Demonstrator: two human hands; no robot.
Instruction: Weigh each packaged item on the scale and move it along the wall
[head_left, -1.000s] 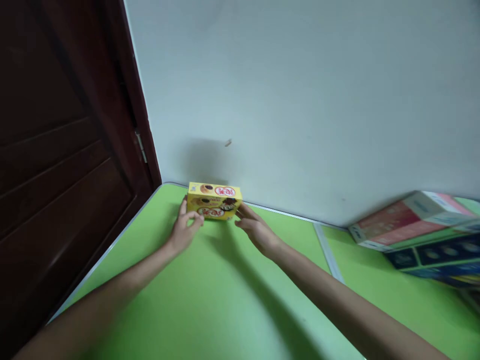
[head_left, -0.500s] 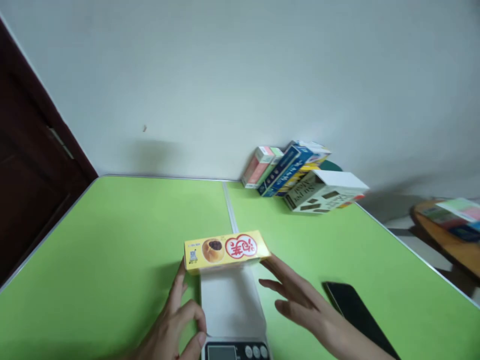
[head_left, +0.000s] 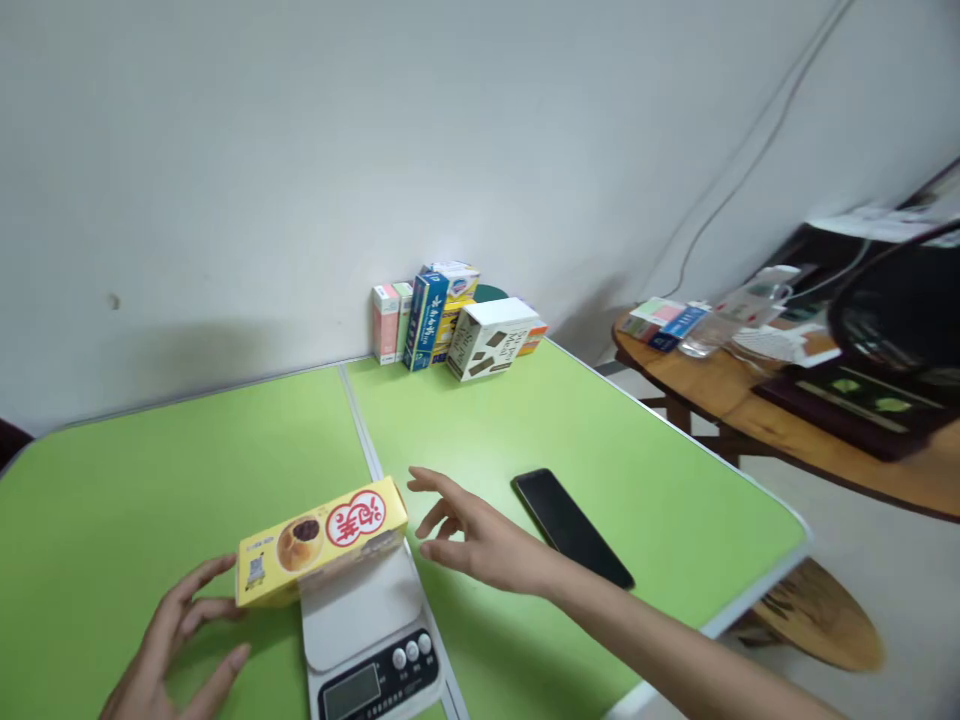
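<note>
Because the yellow cardboard box with a red-outlined label and a filled-bun picture appears to stand across the far part of the white, flat-topped digital scale, its balance is the main concern. The box's left end juts out past the scale's left edge, while its right end comes about level with the right edge, so the support looks uneven.

The left hand is spread wide, thumb well apart from the forefinger; its fingertips are just beside the box's left end, and whether they touch it I cannot tell. The right hand is loosely open and holds nothing, its fingertips near the box's right end but apart from it. With neither hand gripping, a nudge on the jutting end could twist or tip the box off the platform onto the green surface. A finger resting on the box or platform would likely upset the reading; the dark grey display shows no digits I can make out.

The black, flat rectangular phone lies near the right forearm, where a low sweep of that arm could push it. The white carton with brown printing stands well apart, near the wall.
</note>
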